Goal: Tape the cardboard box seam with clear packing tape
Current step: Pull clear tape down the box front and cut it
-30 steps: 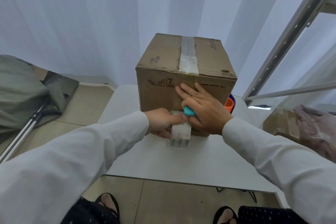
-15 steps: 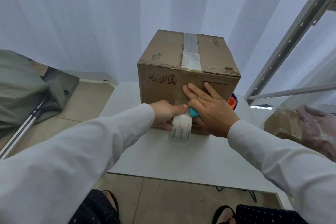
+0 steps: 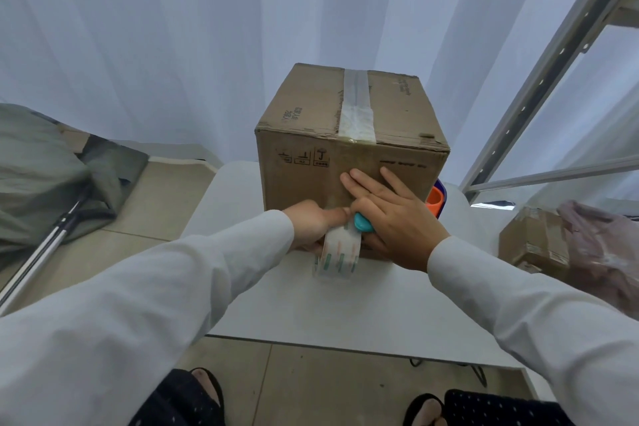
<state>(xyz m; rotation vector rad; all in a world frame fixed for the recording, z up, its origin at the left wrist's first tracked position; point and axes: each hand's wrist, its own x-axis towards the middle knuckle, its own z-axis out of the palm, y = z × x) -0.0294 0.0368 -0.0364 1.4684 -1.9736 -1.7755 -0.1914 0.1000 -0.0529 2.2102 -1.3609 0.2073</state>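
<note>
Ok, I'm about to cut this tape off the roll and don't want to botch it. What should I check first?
1. Strip covers the top seam of the cardboard box: ok.
2. Tape runs down the near face: cannot tell, clear on cardboard.
3. Right hand presses flat on the box: ok.
4. Left hand has a grip on the tape roll: ok.
5. Teal cutter meets the tape: cannot tell, mostly hidden.
6. Box sits on the white table: ok.

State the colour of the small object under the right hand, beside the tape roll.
Teal object, seen in the head view, under the right hand, beside the tape roll.
</note>
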